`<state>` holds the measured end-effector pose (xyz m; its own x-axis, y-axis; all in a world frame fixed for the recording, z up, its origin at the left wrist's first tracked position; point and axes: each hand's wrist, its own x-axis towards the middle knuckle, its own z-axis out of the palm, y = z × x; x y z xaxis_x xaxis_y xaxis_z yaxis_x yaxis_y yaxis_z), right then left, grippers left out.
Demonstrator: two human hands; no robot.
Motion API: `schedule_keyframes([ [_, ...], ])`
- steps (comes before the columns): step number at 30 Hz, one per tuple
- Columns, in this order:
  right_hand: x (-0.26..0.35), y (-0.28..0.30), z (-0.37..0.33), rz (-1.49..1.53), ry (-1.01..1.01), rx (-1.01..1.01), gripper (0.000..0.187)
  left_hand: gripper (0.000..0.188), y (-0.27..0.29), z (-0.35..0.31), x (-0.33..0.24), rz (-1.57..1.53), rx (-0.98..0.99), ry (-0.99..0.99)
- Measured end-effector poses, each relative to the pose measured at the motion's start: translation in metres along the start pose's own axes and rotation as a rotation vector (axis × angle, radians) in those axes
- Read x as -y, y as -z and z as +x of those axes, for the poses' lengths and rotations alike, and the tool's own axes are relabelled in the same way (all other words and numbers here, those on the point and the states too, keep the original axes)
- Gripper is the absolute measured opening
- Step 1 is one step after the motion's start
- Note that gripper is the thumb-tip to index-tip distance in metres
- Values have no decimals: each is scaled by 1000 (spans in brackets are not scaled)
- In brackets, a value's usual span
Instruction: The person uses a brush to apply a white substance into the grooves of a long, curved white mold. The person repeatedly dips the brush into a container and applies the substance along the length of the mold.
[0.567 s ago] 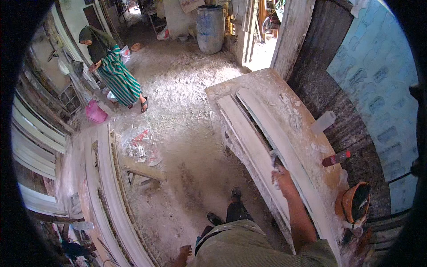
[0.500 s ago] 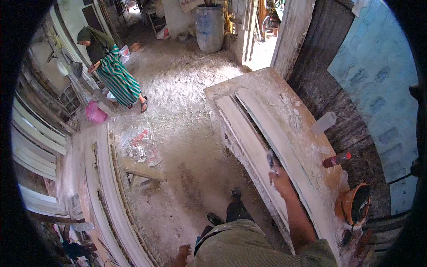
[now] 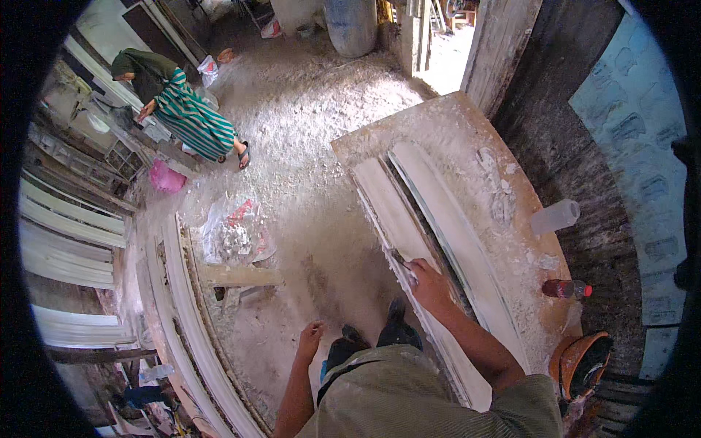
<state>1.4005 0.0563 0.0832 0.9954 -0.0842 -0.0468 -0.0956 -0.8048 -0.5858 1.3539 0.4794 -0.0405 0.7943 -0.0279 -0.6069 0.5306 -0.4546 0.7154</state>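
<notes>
My right hand (image 3: 429,283) is closed around a small, dark-tipped tool (image 3: 398,255) over a long, flat, whitish strip (image 3: 398,215) that runs away leftward on the dusty brown surface (image 3: 431,120), and my left hand (image 3: 310,338) hangs farther off, loosely curled.

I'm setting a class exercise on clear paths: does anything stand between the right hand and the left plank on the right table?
Nothing visible but the tool it grips. The right hand is over the left plank, the tool near its left edge; the bucket stands beyond the right plank.
</notes>
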Motion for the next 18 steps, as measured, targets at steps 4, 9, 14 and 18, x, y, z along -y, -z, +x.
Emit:
schedule_keyframes([
  [4, -2, -7, -5, 29, -55, 76, 45, 36, 17, 3, -10, 23, 41, 126],
  [9, 6, -14, 33, -58, -45, 104, 48, 35, 62, 23, 4, -195, 31, 294],
  [14, 26, -47, 185, -161, 63, -32, 41, 36, 103, 108, -4, -175, 95, 336],
  [18, 45, -80, 286, -108, -123, -49, 35, 34, 134, 208, -50, 49, 218, 168],
])
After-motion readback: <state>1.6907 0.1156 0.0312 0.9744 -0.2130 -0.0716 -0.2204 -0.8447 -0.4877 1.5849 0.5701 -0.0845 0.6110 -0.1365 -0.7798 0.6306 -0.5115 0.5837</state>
